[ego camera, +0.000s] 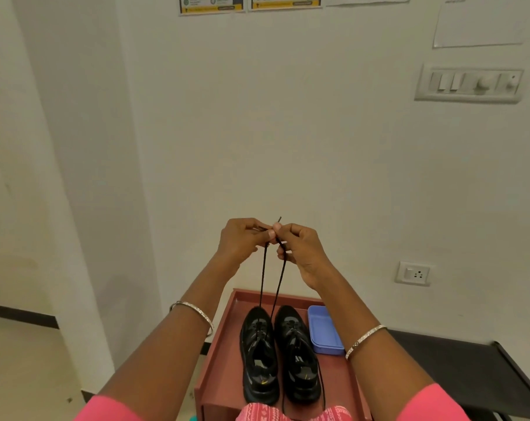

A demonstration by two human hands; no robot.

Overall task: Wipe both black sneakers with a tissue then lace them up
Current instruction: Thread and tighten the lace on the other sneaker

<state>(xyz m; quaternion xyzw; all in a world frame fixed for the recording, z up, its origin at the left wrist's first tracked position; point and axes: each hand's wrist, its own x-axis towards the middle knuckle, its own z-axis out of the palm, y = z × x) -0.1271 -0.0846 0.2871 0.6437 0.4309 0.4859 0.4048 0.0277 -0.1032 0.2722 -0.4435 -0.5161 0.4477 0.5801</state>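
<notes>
Two black sneakers stand side by side on a reddish-brown table (224, 369), toes pointing away from me: the left sneaker (259, 357) and the right sneaker (297, 357). A black lace (262, 278) rises in two strands from the left sneaker up to my hands. My left hand (242, 238) and my right hand (300, 247) are raised high above the sneakers, close together, each pinching one end of the lace. One lace tip sticks up above my right fingers. Another lace trails loose down the right sneaker's side.
A blue plastic lid or tray (323, 329) lies right of the sneakers on the table. A black bench (458, 369) stands to the right. White wall ahead carries a switch panel (470, 85) and a socket (413, 273). Floor lies to the left.
</notes>
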